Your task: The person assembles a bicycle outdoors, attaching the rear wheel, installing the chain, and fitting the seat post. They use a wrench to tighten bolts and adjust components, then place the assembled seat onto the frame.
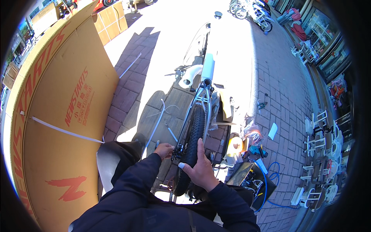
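Tyre (197, 124), one, between one left hand (165, 150) and one right hand (202, 171)

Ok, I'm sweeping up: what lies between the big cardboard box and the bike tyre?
The head view shows loose pale strips on the ground, plus the left hand and left leg.

Bike frame (208, 69) mid-view, rear tyre (190, 152) at its near end. Left hand (165, 150) just left of tyre, right hand (202, 167) on its right side. Large carton (73, 123) left, second carton (110, 25) beyond it. Strap (156, 128) on ground between large carton and tyre. Open case (238, 176) right of tyre, hose (265, 189) across it, plastic bag (253, 134) beyond. Chairs (320, 144) far right; parked motorbikes (253, 13) far back right.
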Tool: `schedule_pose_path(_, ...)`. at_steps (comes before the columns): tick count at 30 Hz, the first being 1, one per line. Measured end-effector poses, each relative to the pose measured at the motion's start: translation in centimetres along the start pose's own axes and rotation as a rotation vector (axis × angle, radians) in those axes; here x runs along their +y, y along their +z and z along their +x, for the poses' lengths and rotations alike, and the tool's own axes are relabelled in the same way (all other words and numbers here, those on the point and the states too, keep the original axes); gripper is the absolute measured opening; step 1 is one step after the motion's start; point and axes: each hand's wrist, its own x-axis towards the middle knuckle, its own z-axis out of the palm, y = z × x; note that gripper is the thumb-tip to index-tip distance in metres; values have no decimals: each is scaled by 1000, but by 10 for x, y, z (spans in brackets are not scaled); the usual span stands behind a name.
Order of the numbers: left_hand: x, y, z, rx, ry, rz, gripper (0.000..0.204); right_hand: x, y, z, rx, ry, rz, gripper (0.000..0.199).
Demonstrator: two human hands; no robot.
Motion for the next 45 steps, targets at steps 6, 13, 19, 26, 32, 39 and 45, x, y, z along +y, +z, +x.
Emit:
schedule_pose_path(6, 9, 3, -4, -18, 7, 156, 34, -1, -1, 0, -19, 31, 49, 116)
schedule_pose_path(13, -12, -2, 8, 39, 269, 276, 33, 2, 0, 0, -36, 35, 45, 116)
schedule_pose_path(19, -3, 1, 4, 26, 32, 45, 28, -1, -1, 1, -30, 28, 55, 116)
schedule_pose_path(26, -14, 5, -1, 148, 316, 286, 29, 1, 1, 1, 31, -23, 53, 115)
schedule_pose_path(32, 14, 9, -8, 255, 228, 398, 28, -3, -2, 0, -8, 59, 45, 114)
schedule_pose_path(39, 181, 29, -108, 112, 570, 372, 38, -2, -1, 2, 50, -15, 68, 109)
schedule_pose_path(45, 185, 58, -178, -374, 429, 767, 55, 37, -12, -1, 173, 172, 467, 81)
